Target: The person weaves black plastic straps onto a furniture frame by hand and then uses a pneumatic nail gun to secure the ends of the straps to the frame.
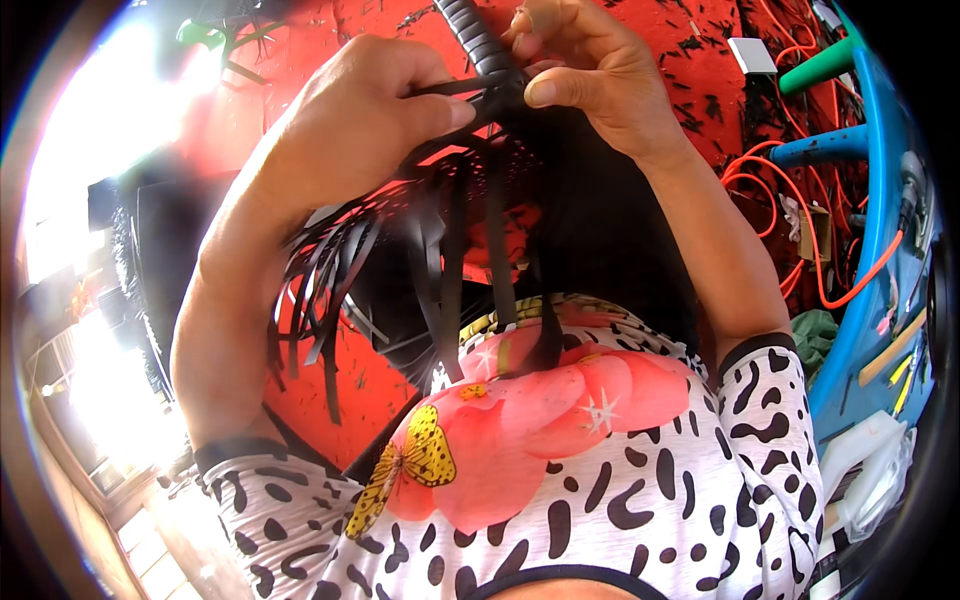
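A black woven piece (480, 150) of flat strips hangs between my hands in front of my body. Several loose black strips (452, 250) trail down from it towards my lap. From its top rises a rod-like handle (470, 35) wound tightly with black strip. My left hand (365, 115) is closed, pinching a flat black strip that runs across to the handle's base. On the other side my right hand (605, 85) has its thumb pressed at the handle's base, with its fingers curled close to the winding; its exact grip is partly hidden.
Black scraps litter the red floor (690, 50). At right stands a blue table or stool (885, 150) with blue and green legs, tools and clear plastic. Orange cord (830, 300) loops beside it. A white block (752, 56) lies at upper right. Bright light glares at left.
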{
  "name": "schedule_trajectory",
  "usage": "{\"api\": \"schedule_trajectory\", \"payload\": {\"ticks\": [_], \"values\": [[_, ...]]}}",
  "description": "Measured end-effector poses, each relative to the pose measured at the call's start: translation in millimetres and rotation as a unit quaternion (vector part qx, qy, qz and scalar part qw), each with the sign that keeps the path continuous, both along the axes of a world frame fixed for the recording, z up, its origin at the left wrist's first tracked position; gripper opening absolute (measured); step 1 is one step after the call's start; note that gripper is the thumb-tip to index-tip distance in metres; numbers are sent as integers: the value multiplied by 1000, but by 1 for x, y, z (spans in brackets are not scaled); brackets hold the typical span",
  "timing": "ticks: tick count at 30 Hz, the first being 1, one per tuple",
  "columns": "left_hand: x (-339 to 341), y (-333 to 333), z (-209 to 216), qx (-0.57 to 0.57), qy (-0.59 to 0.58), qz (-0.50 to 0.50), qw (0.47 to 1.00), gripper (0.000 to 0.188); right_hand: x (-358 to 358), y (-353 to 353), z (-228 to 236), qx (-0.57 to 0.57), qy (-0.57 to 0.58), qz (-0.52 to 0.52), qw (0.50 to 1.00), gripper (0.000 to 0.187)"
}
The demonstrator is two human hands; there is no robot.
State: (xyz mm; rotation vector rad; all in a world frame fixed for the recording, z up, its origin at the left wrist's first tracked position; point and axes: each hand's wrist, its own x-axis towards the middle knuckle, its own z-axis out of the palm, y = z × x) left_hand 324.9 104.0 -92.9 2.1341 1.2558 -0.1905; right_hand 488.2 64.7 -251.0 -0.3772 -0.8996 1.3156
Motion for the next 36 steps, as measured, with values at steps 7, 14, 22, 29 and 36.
{"api": "schedule_trajectory", "payload": {"ticks": [7, 14, 22, 29, 36], "values": [[-11, -1, -2, -38, -40, 3, 998, 13, -6, -22, 12, 64, -215, -216, 950, 50], [-11, -6, -3, -51, -68, 30, 996, 11, -11, -33, 28, 190, -397, -378, 815, 58], [-9, -16, -3, -14, -86, 36, 996, 12, -22, -28, 46, 245, -476, -415, 736, 45], [-12, -33, -9, 151, -97, -49, 983, 17, -11, -25, 39, 323, -416, -414, 742, 43], [-10, -31, -9, 161, -85, -57, 982, 17, -4, -30, 19, 181, -381, -350, 837, 53]]}}
